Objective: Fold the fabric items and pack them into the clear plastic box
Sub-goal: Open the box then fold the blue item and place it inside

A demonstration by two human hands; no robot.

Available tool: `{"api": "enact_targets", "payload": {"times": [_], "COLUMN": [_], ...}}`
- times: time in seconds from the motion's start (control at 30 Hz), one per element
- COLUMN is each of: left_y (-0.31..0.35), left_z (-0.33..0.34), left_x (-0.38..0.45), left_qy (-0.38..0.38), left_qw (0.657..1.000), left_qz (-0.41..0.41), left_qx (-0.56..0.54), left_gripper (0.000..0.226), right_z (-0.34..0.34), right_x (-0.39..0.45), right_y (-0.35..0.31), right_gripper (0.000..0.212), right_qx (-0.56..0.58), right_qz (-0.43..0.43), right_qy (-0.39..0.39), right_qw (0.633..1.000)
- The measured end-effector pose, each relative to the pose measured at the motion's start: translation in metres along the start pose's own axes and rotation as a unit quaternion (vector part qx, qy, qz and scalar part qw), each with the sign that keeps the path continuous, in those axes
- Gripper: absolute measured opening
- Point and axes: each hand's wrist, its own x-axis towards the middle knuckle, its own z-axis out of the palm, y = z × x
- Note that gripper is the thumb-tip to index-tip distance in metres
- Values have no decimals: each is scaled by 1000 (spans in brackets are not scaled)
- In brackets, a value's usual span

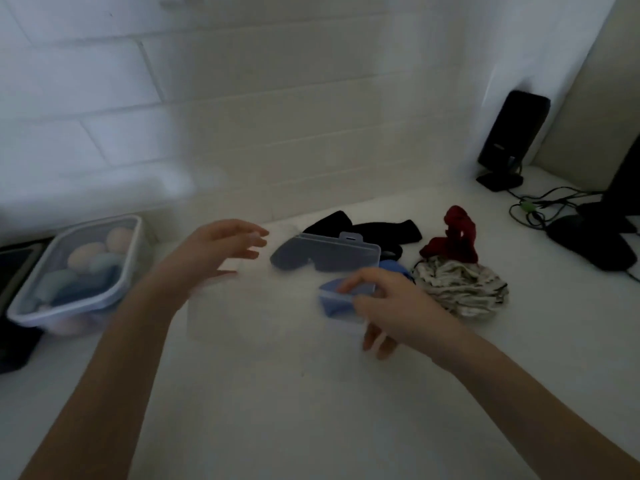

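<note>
A clear plastic box (242, 317) lies open in the middle of the white table, its lid (332, 252) standing up at the back. My right hand (391, 306) grips the box's right end, thumb on top and fingers underneath. A blue fabric piece (334, 303) shows through the box wall beside my thumb. My left hand (221, 251) hovers over the box's left rear with fingers spread, holding nothing. Behind the lid lie a dark eye mask (294, 259) and black fabric (381, 230). Red fabric (453, 237) and a striped white fabric bundle (460, 285) sit to the right.
A larger lidded container (104, 299) with pastel items stands at the left edge. A black speaker (512, 133), cables (540, 206) and a dark mouse (588, 244) occupy the back right corner. A white tiled wall runs behind the table.
</note>
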Motion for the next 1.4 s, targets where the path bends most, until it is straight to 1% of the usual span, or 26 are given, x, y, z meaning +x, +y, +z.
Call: {"api": "enact_targets", "payload": {"times": [0.07,0.17,0.3,0.33,0.4,0.43,0.47,0.53,0.57,0.6,0.7,0.77,0.83,0.9,1.07,1.13,1.2,1.23,1.33,1.4], "left_y": [-10,-19,-31,-36,-48,-53,-57,-59,-59,-60,-61,-60,-59,-62,-62,-63,-65,-65,-64,-63], "left_z": [0,5,8,10,16,19,21,24,26,29,38,40,41,40,42,43,44,43,43,46], "left_x": [-7,-23,-43,-48,-57,-60,-61,-61,-61,-60,-67,-73,-74,-73,-70,-70,-71,-71,-71,-72], "left_qy": [32,31,63,82,150,177,185,150,127,111,97,97,97,105,109,113,111,109,106,112], "left_qw": [998,995,988,985,976,971,965,945,934,931,938,941,943,941,940,938,938,937,939,943], "left_qz": [12,26,102,122,140,129,109,57,40,38,81,99,104,101,111,107,104,107,108,107], "left_qx": [-50,-86,-93,-91,-76,-95,-149,-285,-331,-346,-323,-307,-302,-305,-303,-310,-313,-313,-310,-295], "left_gripper": [12,13,22,23,26,30,32,32,29,25,21,23,25,26,23,23,22,22,21,20], "right_z": [6,14,26,30,36,39,41,43,42,40,28,16,4,-5,-5,-1,3,3,-5,-12], "right_x": [-5,-11,-14,-16,-20,-23,-25,-28,-29,-29,-31,-32,-28,-21,5,12,18,20,16,9], "right_y": [4,10,23,26,32,33,34,35,36,38,47,52,53,52,47,48,50,51,48,41], "right_gripper": [21,19,20,21,24,26,27,24,20,16,8,10,16,19,28,27,23,24,35,40], "right_qx": [26,7,26,29,46,56,60,45,28,4,-87,-157,-258,-349,-444,-467,-455,-418,-251,-153], "right_qz": [-9,-26,-78,-94,-113,-120,-127,-144,-156,-169,-185,-185,-187,-176,-141,-126,-126,-137,-167,-201], "right_qy": [11,63,155,182,234,251,263,284,296,312,370,409,434,432,386,369,382,404,473,504], "right_qw": [1000,998,985,978,965,959,954,947,942,935,906,879,843,813,796,794,795,802,828,826]}}
